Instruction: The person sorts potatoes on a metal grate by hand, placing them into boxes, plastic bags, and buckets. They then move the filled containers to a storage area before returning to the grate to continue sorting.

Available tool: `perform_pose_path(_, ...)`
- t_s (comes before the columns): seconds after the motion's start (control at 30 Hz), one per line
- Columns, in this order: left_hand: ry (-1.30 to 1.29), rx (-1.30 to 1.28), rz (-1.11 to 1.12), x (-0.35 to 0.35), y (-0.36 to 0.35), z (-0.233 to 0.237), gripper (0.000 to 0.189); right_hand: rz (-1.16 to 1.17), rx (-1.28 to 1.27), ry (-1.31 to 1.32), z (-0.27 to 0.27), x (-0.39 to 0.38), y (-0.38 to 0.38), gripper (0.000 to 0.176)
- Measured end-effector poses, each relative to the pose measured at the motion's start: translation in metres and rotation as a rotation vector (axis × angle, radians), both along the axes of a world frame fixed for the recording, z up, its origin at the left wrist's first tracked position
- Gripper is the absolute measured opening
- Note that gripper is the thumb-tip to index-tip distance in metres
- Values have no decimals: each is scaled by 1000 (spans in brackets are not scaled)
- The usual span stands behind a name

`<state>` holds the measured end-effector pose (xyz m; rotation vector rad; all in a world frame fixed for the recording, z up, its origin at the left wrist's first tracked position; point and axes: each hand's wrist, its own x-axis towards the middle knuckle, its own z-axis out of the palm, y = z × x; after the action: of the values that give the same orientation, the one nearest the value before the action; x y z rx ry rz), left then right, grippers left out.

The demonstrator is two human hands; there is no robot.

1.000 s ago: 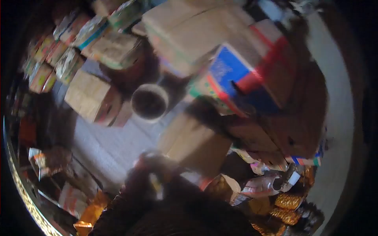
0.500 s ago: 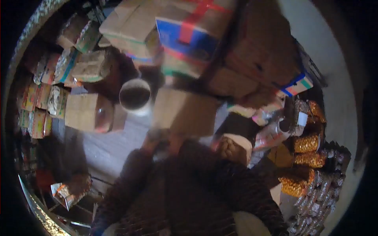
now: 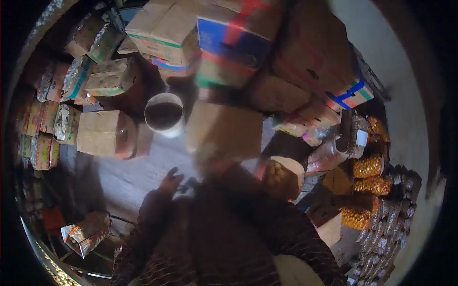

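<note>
A plain brown cardboard box (image 3: 229,131) is in the middle of the view. My left hand (image 3: 171,181) is off to its lower left, fingers apart and holding nothing, beside a small greyish thing (image 3: 187,187) too blurred to name. At the box's near lower edge is my right hand (image 3: 220,166), dark and smeared, so its fingers cannot be made out. Left of the box stands a white bucket (image 3: 164,114) with a dark inside.
Large cartons (image 3: 234,43) are stacked at the far side. Another closed box (image 3: 99,133) stands at the left. An open bag of brownish pieces (image 3: 282,178) is at right, with orange-filled packs (image 3: 369,167) beyond. An opened carton (image 3: 88,232) lies lower left.
My left hand has drawn away from the central box toward the left, and its fingers now show apart. My right hand remains near the box's lower edge.
</note>
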<state>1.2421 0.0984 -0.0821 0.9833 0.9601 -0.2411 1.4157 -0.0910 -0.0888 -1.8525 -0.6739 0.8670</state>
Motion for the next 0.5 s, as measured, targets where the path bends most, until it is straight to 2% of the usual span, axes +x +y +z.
perform_pose_path(0.07,-43,67,23,-17,19,-36,57,-141,70,-8,23,27,-9,39)
perform_pose_path(0.17,-80,121,56,-28,30,-49,52,-324,180,-142,52,82,5,39)
perform_pose_path(0.27,-90,172,8,-5,39,-34,45,-454,217,-349,66,166,58,39)
perform_pose_path(0.37,-121,418,-124,51,68,-1,40,-545,135,-464,61,249,115,39)
perform_pose_path(0.4,-184,420,-51,73,78,8,35,-562,94,-466,55,267,126,39)
perform_pose_path(0.43,-275,584,-120,95,96,12,36,-575,56,-463,49,284,137,39)
perform_pose_path(0.47,-90,796,-190,117,117,2,41,-589,24,-460,43,298,142,39)
perform_pose_path(0.5,-30,928,-277,155,109,67,44,-591,-1,-456,37,311,146,39)
